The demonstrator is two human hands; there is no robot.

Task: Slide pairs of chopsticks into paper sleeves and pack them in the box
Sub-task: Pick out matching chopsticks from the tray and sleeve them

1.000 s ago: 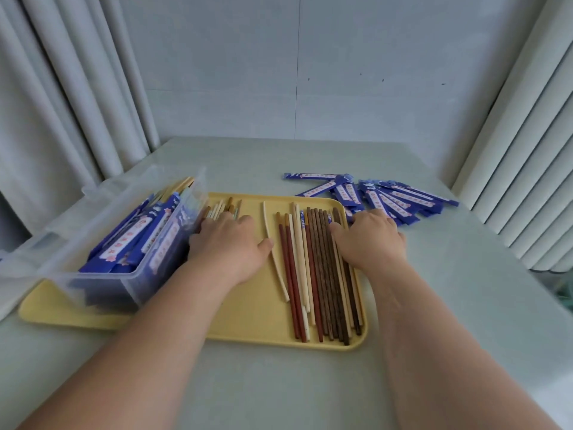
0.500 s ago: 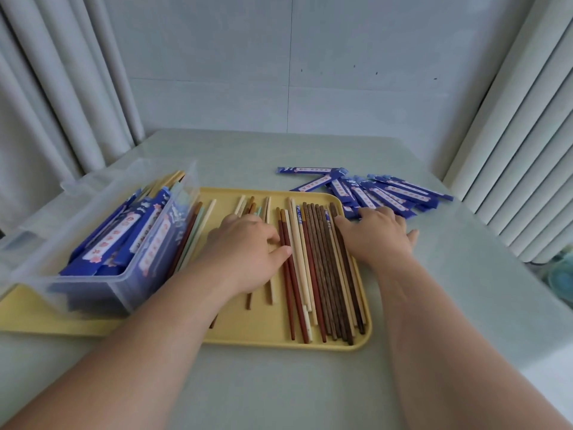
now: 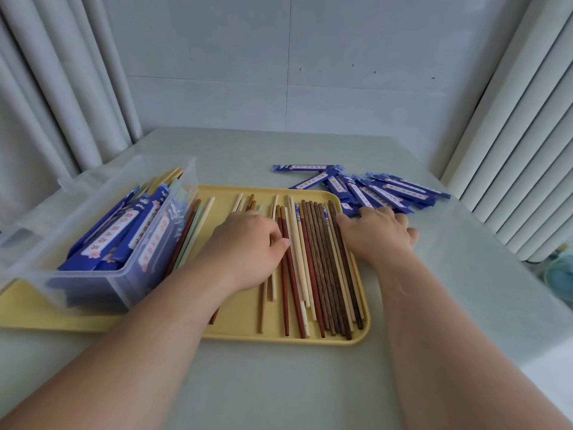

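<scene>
Several loose chopsticks (image 3: 322, 274) in red, brown, cream and dark wood lie lengthwise on the right half of a yellow tray (image 3: 242, 324). My left hand (image 3: 248, 246) rests palm down on the chopsticks in the tray's middle, its thumb against a red one. My right hand (image 3: 375, 234) lies flat over the tray's right rim, beside the dark wooden chopsticks, with its fingertips at the near edge of a heap of blue paper sleeves (image 3: 387, 190). A clear plastic box (image 3: 93, 287) on the tray's left end holds several sleeved pairs.
A few more chopsticks (image 3: 192, 231) lean along the box's right wall. The grey-green table (image 3: 279, 383) runs to a wall at the back, with curtains on the left and a ribbed white panel on the right.
My left hand has slid right across the tray, dragging several chopsticks from beside the box toward the row. My right hand has shifted slightly right and forward toward the sleeves.
</scene>
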